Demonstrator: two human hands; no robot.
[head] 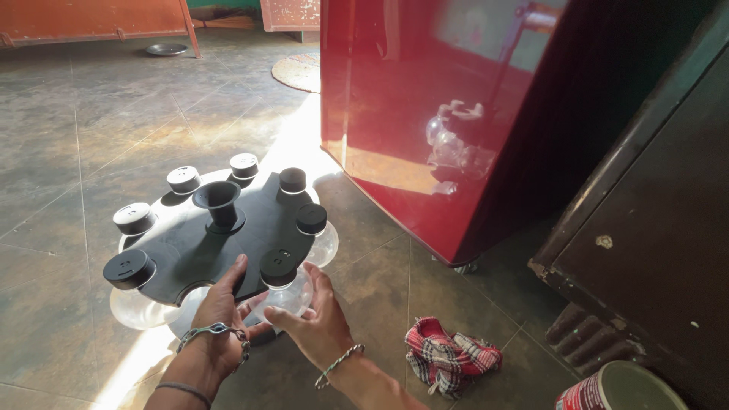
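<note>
At the near edge both forearms come up into view, cut off at the bottom of the frame, each wrist wearing a metal bracelet. The left hand [220, 311] lies on the near rim of a black round rack [190, 247], fingers spread flat over its top, thumb hidden beneath. The right hand [317, 319] sits just to its right, fingers curled around a clear jar [287, 298] hanging under the rack's near edge; how firmly it grips cannot be made out, since the jar's glass blurs into the glare. The rack stands on the stone floor [61, 152] at centre left, with black screw caps [129, 267] ringed round its edge and a black funnel-shaped handle [219, 203] rising from its middle. More clear jars under the rack's left side are washed out by sunlight. To the right, near, lies a crumpled red checked cloth [452, 355], and at the bottom right corner a tin can [619, 386] is cut off. Beyond stands a glossy red refrigerator [410, 114], with a dark cabinet [653, 228] to its right. Far off lie a woven round mat [298, 72] and a metal dish [166, 49].
</note>
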